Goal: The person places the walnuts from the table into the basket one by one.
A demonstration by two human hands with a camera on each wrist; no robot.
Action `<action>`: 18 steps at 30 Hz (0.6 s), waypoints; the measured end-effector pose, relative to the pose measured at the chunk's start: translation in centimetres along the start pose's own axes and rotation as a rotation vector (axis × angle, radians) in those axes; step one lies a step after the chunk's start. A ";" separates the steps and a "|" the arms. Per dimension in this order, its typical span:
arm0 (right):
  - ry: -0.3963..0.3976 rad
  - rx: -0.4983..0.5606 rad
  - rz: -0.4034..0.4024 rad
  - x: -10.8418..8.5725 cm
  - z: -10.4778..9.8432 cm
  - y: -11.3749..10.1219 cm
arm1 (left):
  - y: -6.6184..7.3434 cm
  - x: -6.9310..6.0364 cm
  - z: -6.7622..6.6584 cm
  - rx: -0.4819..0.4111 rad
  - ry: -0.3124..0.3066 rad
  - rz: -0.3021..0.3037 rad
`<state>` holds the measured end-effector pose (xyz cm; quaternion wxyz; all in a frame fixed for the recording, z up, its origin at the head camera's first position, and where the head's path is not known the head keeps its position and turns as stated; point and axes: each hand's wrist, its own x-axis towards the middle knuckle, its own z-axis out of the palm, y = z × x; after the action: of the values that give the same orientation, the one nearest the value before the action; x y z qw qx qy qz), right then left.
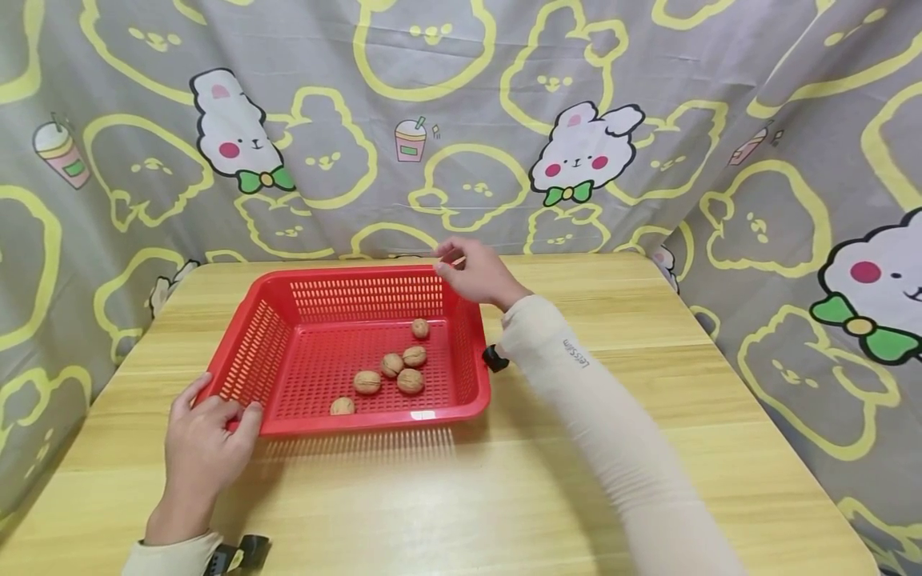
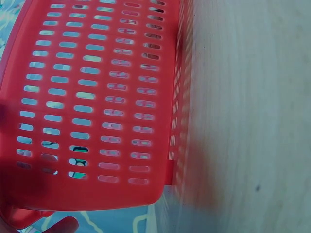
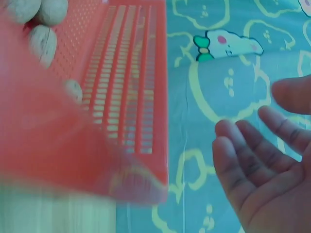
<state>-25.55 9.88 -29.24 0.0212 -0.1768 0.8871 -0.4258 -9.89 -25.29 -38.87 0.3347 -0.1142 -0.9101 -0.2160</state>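
One red basket (image 1: 461, 410) stands on one table (image 1: 562, 464); six walnuts (image 1: 410, 381) are visible on its floor, mostly toward the right, one at the near side. Two hands are present. The left hand (image 1: 209, 440) grips the rim at the basket's near left corner. The right hand (image 1: 475, 272), fingers apart and loosely bent, holds nothing; the basket's far right corner lies just beside it.

Flat tabletop of pale yellow, straight-grained wood (image 1: 461, 496), bearing a red, rectangular, perforated plastic basket (image 1: 389, 418) toward ten o'clock of centre, long sides running roughly nine to three o'clock.
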 end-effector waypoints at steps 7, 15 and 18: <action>0.041 0.093 0.008 -1.2 -2.1 2.5 | 0.0 0.1 -0.1 0.000 -0.004 0.003; 0.051 -0.125 0.062 -2.9 -4.1 7.1 | 0.0 0.1 0.0 -0.002 0.013 0.024; 0.051 -0.148 0.095 -3.6 -4.6 8.9 | 0.0 0.1 0.1 -0.004 0.020 0.032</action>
<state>-25.62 19.59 -33.50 0.0055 -0.1248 0.9237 -0.3621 -10.01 -25.25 -38.82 0.3470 -0.1271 -0.9043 -0.2135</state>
